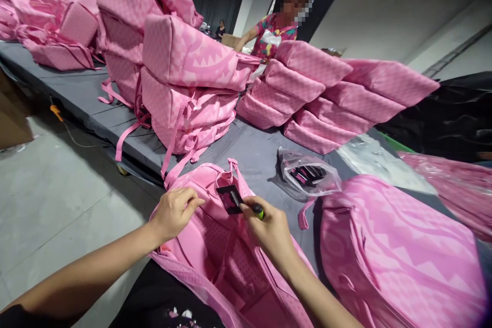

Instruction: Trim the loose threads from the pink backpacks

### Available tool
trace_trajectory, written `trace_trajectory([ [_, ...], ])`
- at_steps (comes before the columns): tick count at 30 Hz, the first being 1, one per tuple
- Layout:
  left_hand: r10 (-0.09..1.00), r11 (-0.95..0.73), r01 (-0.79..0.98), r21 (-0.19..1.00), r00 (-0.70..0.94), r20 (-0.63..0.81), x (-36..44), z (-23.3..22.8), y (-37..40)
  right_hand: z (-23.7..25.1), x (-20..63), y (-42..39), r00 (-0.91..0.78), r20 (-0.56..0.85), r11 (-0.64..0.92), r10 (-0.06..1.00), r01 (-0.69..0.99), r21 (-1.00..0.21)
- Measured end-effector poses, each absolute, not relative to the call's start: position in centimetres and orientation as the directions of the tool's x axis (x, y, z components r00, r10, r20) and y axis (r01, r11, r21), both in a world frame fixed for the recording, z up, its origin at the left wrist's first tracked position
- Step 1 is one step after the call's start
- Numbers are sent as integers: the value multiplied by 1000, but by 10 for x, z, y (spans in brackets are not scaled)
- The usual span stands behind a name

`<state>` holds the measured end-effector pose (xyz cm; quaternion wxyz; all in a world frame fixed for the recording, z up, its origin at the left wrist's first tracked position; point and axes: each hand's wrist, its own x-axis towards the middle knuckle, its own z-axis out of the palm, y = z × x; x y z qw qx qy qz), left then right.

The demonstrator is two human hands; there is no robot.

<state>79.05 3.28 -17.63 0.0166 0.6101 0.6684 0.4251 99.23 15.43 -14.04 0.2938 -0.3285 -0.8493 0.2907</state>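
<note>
An unzipped pink backpack point(246, 277) lies gaping in front of me, its dotted lining showing. My right hand point(269, 225) is closed over its far side, pinching a black hang tag point(229, 199) with pink and white print. A black-and-green handle point(258, 210) also pokes out of that fist; the rest of this tool is hidden. The tag is beside the pink top loop point(225, 178) of the backpack. My left hand point(175, 215) is over the bag's left edge, thumb and fingers pinched together. What they hold, if anything, cannot be made out.
A clear plastic bag point(309, 171) of black tags lies on the grey-covered table point(246, 146). Another pink backpack point(400, 251) rests at right. Stacked backpacks point(192, 56) rise at left, with more stacks point(307, 77) behind. Across the table stands a person point(274, 31) in a patterned shirt.
</note>
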Motion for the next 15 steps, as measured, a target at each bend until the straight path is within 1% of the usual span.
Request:
trace_trajectory([
  [2,801,-145,895,421,-144,581,781,-191,40,-148,987,163,-579,280,582,766,440,-684],
  [3,805,-153,922,354,-92,586,776,-199,45,-151,983,164,-581,279,585,765,446,-677],
  [4,817,-150,939,309,-58,574,773,-208,51,-154,977,163,-584,288,594,759,443,-671],
  [5,827,-138,948,287,-49,559,770,-218,57,-155,970,160,-583,295,597,757,435,-674],
  [6,834,-128,949,289,-54,549,767,-227,63,-156,961,156,-577,291,581,764,418,-698],
  [7,833,-128,941,313,-69,549,765,-236,67,-157,951,151,-567,267,538,779,386,-749],
  [9,803,-152,909,387,-115,585,763,-250,74,-160,932,140,-563,155,365,812,281,-888],
  [11,774,-147,879,454,-184,606,762,-257,78,-168,917,133,-566,64,199,822,180,-963],
  [12,776,-126,874,469,-207,595,762,-257,79,-174,914,133,-556,63,179,829,157,-971],
  [13,793,-98,879,467,-215,570,762,-256,79,-180,913,134,-539,99,217,836,159,-963],
  [15,848,-36,903,429,-199,491,762,-250,80,-192,921,143,-493,240,387,836,221,-895],
])
